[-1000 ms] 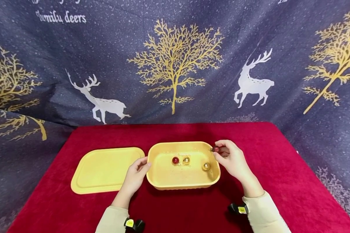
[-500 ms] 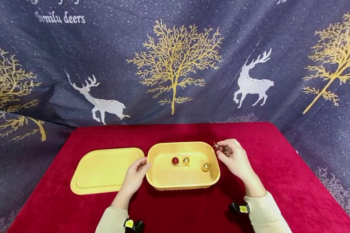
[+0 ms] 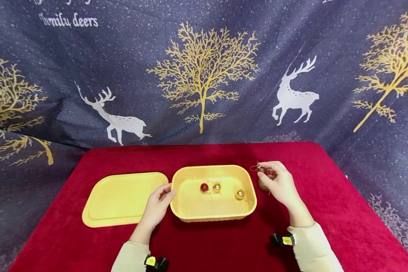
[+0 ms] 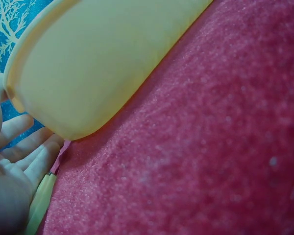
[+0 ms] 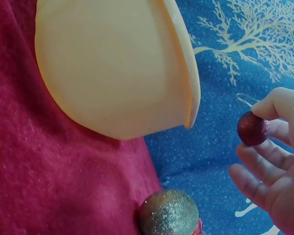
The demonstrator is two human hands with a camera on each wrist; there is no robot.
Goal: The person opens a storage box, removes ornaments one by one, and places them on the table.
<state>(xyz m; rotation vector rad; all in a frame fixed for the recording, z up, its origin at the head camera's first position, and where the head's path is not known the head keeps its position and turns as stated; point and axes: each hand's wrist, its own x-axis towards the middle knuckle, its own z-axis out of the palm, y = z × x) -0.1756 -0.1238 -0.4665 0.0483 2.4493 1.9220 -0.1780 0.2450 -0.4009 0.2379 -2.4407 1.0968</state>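
Note:
My right hand (image 3: 283, 186) pinches a small dark red glittery Christmas bauble (image 5: 253, 129) with thumb and fingers, its thin gold loop sticking out to the left. Below that hand, right of the yellow box, a larger gold glitter bauble (image 5: 169, 215) lies on the red cloth; something red shows behind it. My left hand (image 3: 157, 204) holds the left end of the yellow plastic box (image 3: 210, 218), thumb at the rim and fingers outside. Inside the box lie a shiny red bauble (image 3: 204, 187), a gold bauble (image 3: 217, 187) beside it and another gold bauble (image 3: 239, 194) farther right.
A flat yellow lid (image 3: 122, 198) lies on the cloth left of the box, close to my left hand. Red velvety cloth (image 3: 217, 245) covers the table. Behind the far edge hangs a dark blue backdrop (image 3: 176, 124) with trees and deer.
My right hand has moved right with the red bauble, from the box's right rim to above the gold glitter bauble, which now shows. The left hand and the box have stayed put.

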